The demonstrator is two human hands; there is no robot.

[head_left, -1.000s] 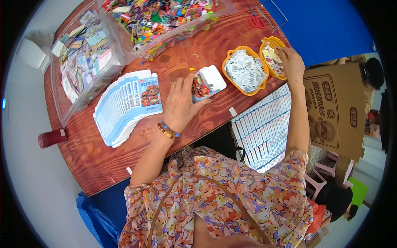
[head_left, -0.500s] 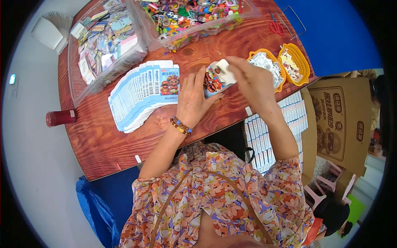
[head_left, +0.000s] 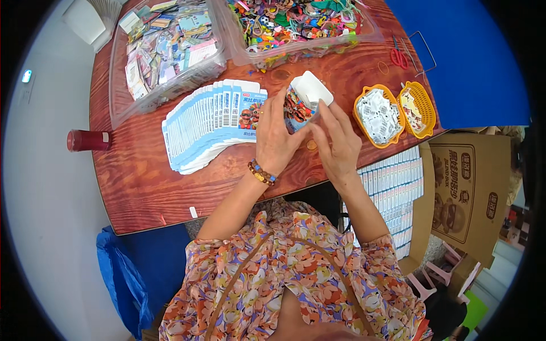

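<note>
My left hand [head_left: 274,133] is closed around a small blue printed box [head_left: 300,107] with cartoon figures, its white top flap [head_left: 314,88] standing open. At the right side of the same box, my right hand [head_left: 340,136] has its thumb and fingers closed on the edge by the opening. Something small and greyish shows at the opening beside the right fingertips; I cannot make out what it is. Just left of my left hand lies a fanned row of flat, unfolded blue-and-white boxes [head_left: 207,125], the top one showing the same cartoon figures.
Two clear bins at the back hold small card packets [head_left: 165,62] and colourful trinkets [head_left: 296,25]. Yellow baskets on the right hold white sachets [head_left: 378,116] and small cut pieces [head_left: 412,111]. Red scissors [head_left: 399,57] lie behind them. A carton [head_left: 387,187] of packed boxes stands below the table's right edge.
My right hand has come down from above the flap to the box's right edge. The left hand keeps its hold. The whole view has shifted slightly.
</note>
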